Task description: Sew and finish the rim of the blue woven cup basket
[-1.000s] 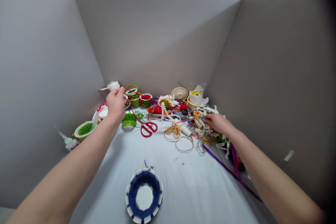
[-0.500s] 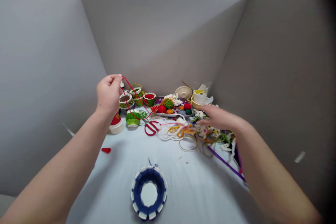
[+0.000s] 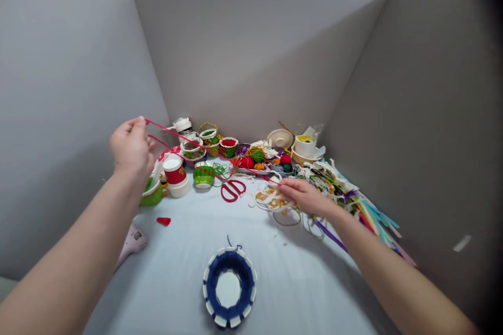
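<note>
Pinched in my left hand (image 3: 132, 144), raised at the left, is red yarn (image 3: 187, 140). One strand runs tautly from there across to my right hand (image 3: 301, 194), whose fingers are closed on it. A second strand slants from my left hand down toward the red yarn ball (image 3: 246, 162) in the tray at the back. Below the strands lie red-handled scissors (image 3: 233, 190). A blue and white woven basket (image 3: 208, 285) stands near me on the table, with a loose blue yarn end at its far rim.
Small woven baskets (image 3: 204, 175) and a red and white container (image 3: 175, 177) stand at the back left. The metal tray (image 3: 257, 171) holds yarn balls. Colourful strips (image 3: 365, 204) pile up along the right wall. A pink glue gun (image 3: 133, 241) lies beside my left forearm.
My left hand has moved left, drawing the red yarn out. My right hand, open before, has moved left and closed on the yarn. The strand between them is now taut.
</note>
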Available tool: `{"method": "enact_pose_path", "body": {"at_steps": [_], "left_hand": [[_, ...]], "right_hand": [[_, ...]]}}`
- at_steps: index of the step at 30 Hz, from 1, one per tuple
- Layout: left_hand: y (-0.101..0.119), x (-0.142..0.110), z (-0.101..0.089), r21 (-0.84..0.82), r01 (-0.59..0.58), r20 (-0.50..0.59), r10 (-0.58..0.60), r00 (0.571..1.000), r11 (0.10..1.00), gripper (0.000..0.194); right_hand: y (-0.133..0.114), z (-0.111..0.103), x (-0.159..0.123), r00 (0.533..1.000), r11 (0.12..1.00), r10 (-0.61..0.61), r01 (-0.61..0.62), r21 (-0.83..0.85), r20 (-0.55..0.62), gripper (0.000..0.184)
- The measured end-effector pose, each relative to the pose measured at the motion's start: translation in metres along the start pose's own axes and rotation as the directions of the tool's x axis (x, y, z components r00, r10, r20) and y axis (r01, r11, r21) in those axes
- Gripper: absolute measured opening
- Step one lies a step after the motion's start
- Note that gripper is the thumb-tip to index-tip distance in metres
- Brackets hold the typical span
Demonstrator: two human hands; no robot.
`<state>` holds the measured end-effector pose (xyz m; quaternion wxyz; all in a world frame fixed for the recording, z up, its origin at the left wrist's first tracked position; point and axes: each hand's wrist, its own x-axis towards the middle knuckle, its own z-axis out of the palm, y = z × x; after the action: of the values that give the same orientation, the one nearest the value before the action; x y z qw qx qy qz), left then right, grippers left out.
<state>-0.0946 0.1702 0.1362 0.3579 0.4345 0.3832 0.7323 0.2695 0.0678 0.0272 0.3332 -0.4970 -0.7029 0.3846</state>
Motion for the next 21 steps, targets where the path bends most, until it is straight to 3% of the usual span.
{"method": "enact_pose_path", "body": {"at_steps": [3,4,5,7,9,11,13,15,17,18,19,20,21], "left_hand": [[-0.02,-0.007,-0.013,0.055,0.01,-0.137,-0.002,0.991,0.998,0.013],[-0.028,-0.012,-0.012,0.11,0.02,-0.128,-0.006,0.992,0.994,0.012],[-0.037,-0.019,-0.01,0.196,0.031,-0.071,-0.018,0.997,0.98,0.011],[-0.051,-0.033,-0.001,0.425,0.019,0.178,-0.104,0.978,0.905,0.011],[-0.059,-0.049,0.014,0.575,-0.084,0.45,-0.229,0.863,0.814,0.018],[-0.059,-0.068,0.035,0.569,-0.198,0.621,-0.258,0.74,0.798,0.027],[-0.055,-0.091,0.059,0.493,-0.241,0.709,-0.225,0.668,0.836,0.032],[-0.051,-0.112,0.082,0.488,-0.197,0.776,-0.319,0.544,0.85,0.039],[-0.052,-0.129,0.099,0.52,-0.098,0.807,-0.451,0.381,0.848,0.042],[-0.054,-0.134,0.105,0.553,-0.056,0.799,-0.51,0.32,0.831,0.041],[-0.057,-0.138,0.108,0.578,-0.034,0.786,-0.544,0.293,0.816,0.038],[-0.06,-0.139,0.109,0.593,-0.026,0.772,-0.56,0.302,0.804,0.035],[-0.064,-0.14,0.109,0.597,-0.022,0.758,-0.555,0.343,0.802,0.033]], "right_hand": [[0.031,-0.049,-0.028,0.97,0.985,0.151,-0.164,-0.058,-0.19,0.042],[0.033,-0.06,-0.034,0.957,0.981,0.149,-0.174,-0.085,-0.248,0.042],[0.031,-0.067,-0.037,0.949,0.979,0.127,-0.167,-0.118,-0.288,0.042],[0.017,-0.07,-0.037,0.953,0.972,0.067,-0.13,-0.197,-0.297,0.041],[-0.004,-0.06,-0.03,0.977,0.962,0.033,-0.088,-0.259,-0.211,0.041],[-0.026,-0.041,-0.018,0.997,0.949,0.004,-0.03,-0.315,-0.083,0.038],[-0.041,-0.022,-0.006,0.999,0.934,-0.037,0.032,-0.355,-0.006,0.035],[-0.049,-0.007,0.004,0.997,0.922,-0.079,0.082,-0.379,0.023,0.03],[-0.05,0.001,0.011,0.994,0.914,-0.112,0.11,-0.392,0.017,0.026],[-0.049,0.003,0.013,0.992,0.911,-0.123,0.116,-0.395,0.006,0.025],[-0.048,0.003,0.014,0.992,0.91,-0.127,0.116,-0.398,-0.002,0.025],[-0.047,0.002,0.014,0.992,0.91,-0.123,0.111,-0.4,-0.005,0.025],[-0.045,0.0,0.013,0.994,0.911,-0.114,0.103,-0.4,-0.003,0.026]]}}
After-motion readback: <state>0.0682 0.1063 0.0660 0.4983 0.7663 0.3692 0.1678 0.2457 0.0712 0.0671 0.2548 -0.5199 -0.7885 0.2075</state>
